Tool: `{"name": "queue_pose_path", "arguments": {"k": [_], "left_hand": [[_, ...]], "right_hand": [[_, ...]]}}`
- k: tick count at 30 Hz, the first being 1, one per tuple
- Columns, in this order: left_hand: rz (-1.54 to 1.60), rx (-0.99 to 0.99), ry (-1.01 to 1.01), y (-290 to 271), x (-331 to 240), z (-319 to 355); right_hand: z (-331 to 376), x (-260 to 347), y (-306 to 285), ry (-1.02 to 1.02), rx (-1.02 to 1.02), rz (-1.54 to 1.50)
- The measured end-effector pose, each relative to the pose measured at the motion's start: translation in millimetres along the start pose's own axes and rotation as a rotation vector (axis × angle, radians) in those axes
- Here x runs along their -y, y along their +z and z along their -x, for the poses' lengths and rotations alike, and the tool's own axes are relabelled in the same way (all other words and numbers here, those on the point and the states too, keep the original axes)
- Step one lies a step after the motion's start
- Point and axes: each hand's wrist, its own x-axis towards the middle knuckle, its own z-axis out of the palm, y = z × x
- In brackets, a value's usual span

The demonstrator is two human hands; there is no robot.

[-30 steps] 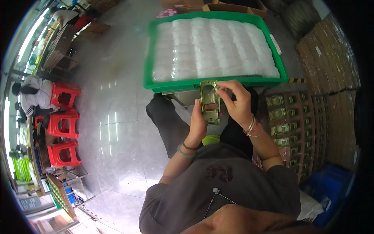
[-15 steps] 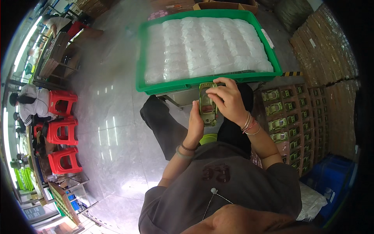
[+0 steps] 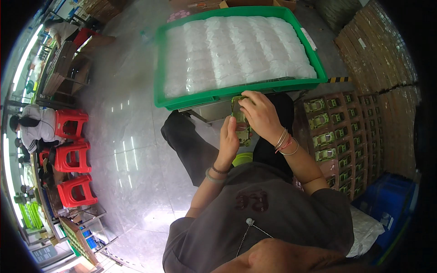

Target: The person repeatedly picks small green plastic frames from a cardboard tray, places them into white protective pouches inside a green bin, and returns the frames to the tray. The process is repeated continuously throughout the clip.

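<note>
Over my lap I hold a translucent green toy car body (image 3: 244, 136) lengthwise, its long side pointing away from me. My left hand (image 3: 229, 139) grips its left side, the thumb laid over the edge. My right hand (image 3: 261, 113) is bent over the far end, its fingertips pressed together on the car body. Whether a small part sits under those fingertips is hidden. Just beyond my hands stands a green plastic crate (image 3: 214, 98), filled with rows of white wrapped packets (image 3: 241, 52).
To my right, brown divided trays (image 3: 327, 122) hold many similar green car bodies. Stacked cardboard (image 3: 378, 50) and a blue bin (image 3: 387, 200) stand farther right. Red stools (image 3: 73, 157) and seated people (image 3: 36, 125) are at the left. A yellow-green container (image 3: 242, 158) shows between my legs.
My right fingers have shifted toward the far end of the car body and bent in closer. My left thumb has come over its near-left edge. The view has tilted slightly.
</note>
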Motion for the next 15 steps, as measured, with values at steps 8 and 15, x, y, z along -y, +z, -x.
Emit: {"name": "queue_pose_path", "arguments": {"k": [8,15], "left_hand": [[-0.234,-0.097,0.08,-7,25,-15],[-0.18,-0.196,0.279,15,24,-19]], "right_hand": [[9,-5,3,-0.047,-0.006,-0.013],[34,2,25,0.073,-0.405,-0.231]]}}
